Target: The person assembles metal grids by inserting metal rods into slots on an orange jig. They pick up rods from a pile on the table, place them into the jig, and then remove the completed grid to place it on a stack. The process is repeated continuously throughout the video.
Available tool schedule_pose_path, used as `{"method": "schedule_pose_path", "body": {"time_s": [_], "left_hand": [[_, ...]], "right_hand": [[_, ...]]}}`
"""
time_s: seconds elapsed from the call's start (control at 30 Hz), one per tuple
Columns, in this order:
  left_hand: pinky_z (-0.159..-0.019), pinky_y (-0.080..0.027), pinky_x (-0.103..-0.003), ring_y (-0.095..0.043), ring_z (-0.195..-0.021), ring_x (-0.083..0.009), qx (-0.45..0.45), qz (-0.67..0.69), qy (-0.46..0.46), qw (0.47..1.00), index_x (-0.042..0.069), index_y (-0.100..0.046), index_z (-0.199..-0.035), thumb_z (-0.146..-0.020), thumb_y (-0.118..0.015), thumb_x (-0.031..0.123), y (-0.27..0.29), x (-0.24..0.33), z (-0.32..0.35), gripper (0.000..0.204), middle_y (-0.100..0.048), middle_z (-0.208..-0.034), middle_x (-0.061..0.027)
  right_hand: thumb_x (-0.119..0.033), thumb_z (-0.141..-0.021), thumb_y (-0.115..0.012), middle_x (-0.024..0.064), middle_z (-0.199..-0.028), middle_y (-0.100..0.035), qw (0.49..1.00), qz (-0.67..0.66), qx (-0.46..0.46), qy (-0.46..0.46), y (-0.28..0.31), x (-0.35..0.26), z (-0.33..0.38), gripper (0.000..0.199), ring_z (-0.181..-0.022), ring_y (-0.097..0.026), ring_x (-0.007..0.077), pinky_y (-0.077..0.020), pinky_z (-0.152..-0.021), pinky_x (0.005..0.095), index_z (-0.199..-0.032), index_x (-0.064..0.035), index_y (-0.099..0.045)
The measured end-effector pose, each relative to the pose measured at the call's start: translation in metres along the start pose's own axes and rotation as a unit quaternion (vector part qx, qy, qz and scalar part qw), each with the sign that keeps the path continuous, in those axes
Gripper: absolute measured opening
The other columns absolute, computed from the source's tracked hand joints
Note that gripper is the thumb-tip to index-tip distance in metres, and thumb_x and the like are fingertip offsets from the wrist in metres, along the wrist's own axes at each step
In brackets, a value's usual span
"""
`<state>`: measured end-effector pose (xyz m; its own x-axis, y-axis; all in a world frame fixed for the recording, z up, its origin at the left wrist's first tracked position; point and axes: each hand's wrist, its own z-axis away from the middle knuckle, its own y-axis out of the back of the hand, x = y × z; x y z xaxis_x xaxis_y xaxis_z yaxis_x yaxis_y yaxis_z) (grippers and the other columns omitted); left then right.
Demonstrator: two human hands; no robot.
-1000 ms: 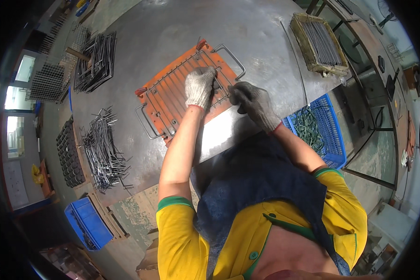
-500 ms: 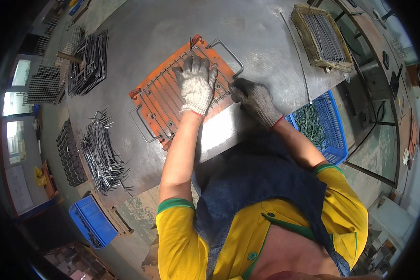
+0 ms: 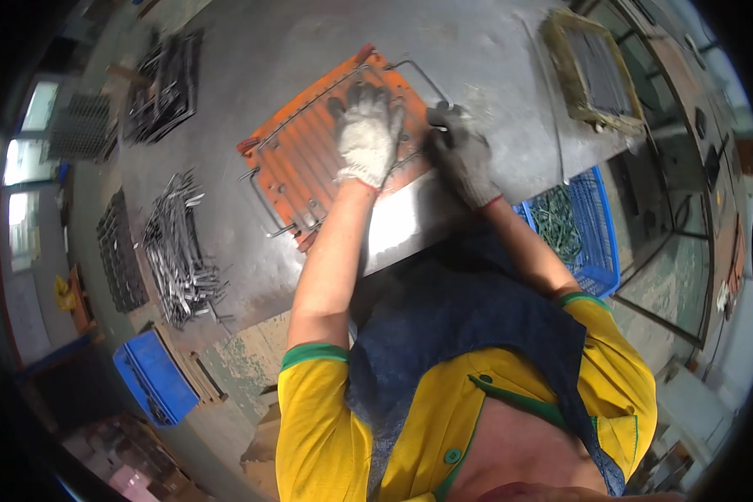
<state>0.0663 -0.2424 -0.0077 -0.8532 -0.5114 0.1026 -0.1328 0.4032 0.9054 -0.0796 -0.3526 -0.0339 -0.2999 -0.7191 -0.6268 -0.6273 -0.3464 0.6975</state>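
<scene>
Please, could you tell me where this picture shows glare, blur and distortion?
Head view: strong glare on the table, at the near side of the orange plate; head view: left hand, right hand and rods look blurred; head view: fisheye distortion, with a dark rim.

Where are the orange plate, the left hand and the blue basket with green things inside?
Orange plate [image 3: 309,100]: head view, bare strip along its upper edge.
Left hand [image 3: 366,139]: head view, back of the glove.
Blue basket [image 3: 598,226]: head view, right-hand side wall.
</scene>
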Motion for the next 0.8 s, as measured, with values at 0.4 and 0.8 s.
{"method": "schedule_pose_path", "body": {"time_s": [0.4, 0.8], "left_hand": [[-0.109, -0.034, -0.057, -0.048, -0.133, -0.0306, 0.025, 0.014, 0.035, 0.999, 0.009, -0.067, -0.123, -0.099, -0.054, 0.041, -0.022, -0.007, 0.004, 0.041, -0.062, -0.130, -0.0107], [-0.108, -0.037, -0.053, -0.049, -0.131, -0.0347, 0.031, 0.018, 0.022, 0.999, 0.006, -0.068, -0.114, -0.095, -0.060, 0.029, -0.001, 0.016, 0.018, 0.030, -0.063, -0.124, -0.0140]], "right_hand": [[-0.030, -0.090, -0.071, 0.0143, -0.126, -0.064, 0.992, -0.065, -0.106, -0.005, 0.015, 0.011, -0.007, 0.046, -0.108, -0.066, 0.0329, -0.0529, -0.092, 0.0406, -0.131, -0.0097, -0.063], [-0.024, -0.092, -0.069, 0.0142, -0.124, -0.066, 0.990, -0.107, -0.072, -0.053, 0.021, 0.002, 0.008, 0.037, -0.111, -0.065, 0.0324, -0.0522, -0.093, 0.0417, -0.126, -0.0110, -0.066]]}}
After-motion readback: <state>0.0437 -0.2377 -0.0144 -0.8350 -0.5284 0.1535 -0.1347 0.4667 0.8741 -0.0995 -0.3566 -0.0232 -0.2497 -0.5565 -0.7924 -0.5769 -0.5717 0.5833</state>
